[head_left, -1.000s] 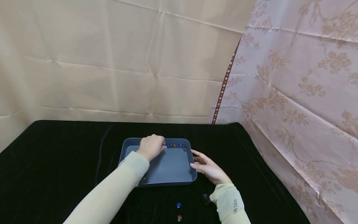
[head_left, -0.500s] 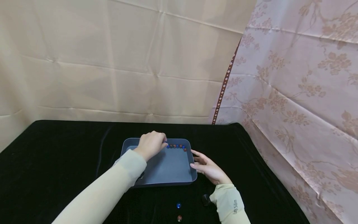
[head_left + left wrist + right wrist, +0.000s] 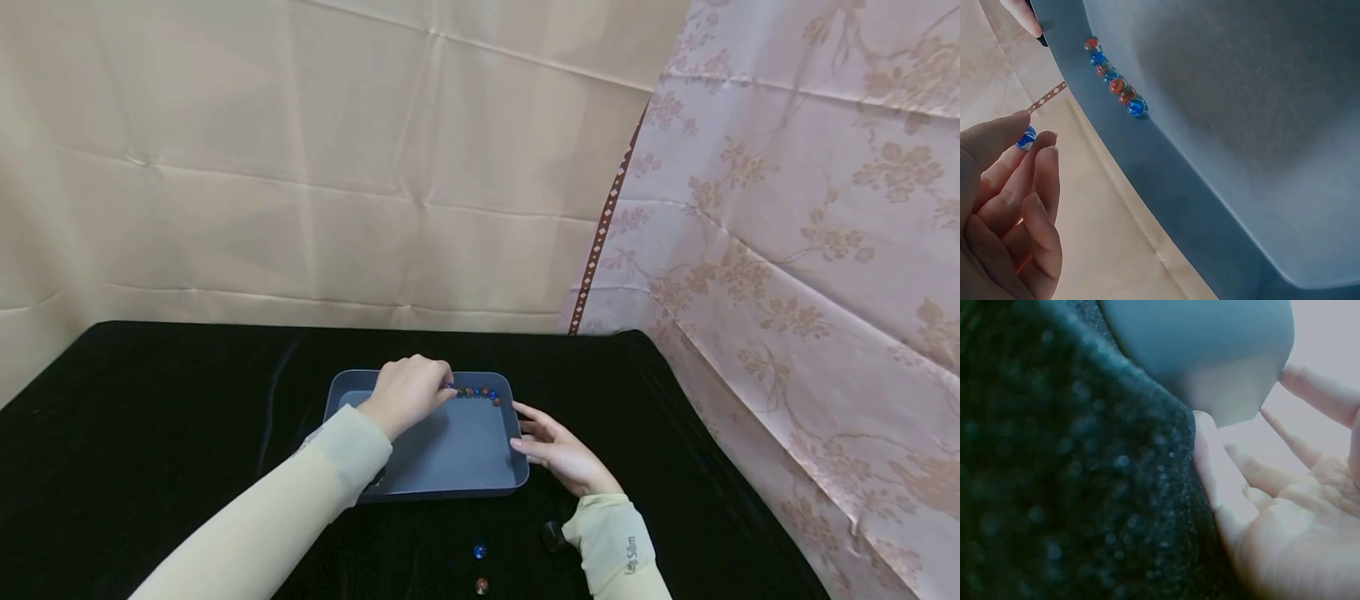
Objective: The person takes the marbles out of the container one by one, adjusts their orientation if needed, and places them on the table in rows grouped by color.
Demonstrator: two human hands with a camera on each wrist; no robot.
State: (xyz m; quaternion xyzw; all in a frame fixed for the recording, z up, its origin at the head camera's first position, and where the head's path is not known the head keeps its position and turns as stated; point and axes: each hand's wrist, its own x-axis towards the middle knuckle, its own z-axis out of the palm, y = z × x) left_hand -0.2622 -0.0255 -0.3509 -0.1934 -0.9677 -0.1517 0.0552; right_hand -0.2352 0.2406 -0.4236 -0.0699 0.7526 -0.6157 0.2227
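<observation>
Thumb and fingertips of my left hand (image 3: 408, 393) pinch a blue-and-white glass marble (image 3: 1026, 138), held over the far side of a grey-blue tray (image 3: 457, 454). Beside that hand, a row of red and blue marbles (image 3: 1117, 85) lines the tray's far wall, bending round its far right corner in the head view. My right hand (image 3: 564, 454) is at the tray's right side, fingers spread and relaxed. In the right wrist view its fingertips (image 3: 1205, 422) are right at the tray's outer wall (image 3: 1222, 375).
A blue marble (image 3: 479, 551) and a reddish one (image 3: 482, 586) lie on the black cloth (image 3: 187, 433) in front of the tray. A small dark object (image 3: 553, 536) sits by the right wrist. Cream and floral curtains (image 3: 337, 183) stand behind and to the right.
My left hand has lifted a little and shifted slightly right, now covering the left end of the marble row. The right hand and the tray have stayed put.
</observation>
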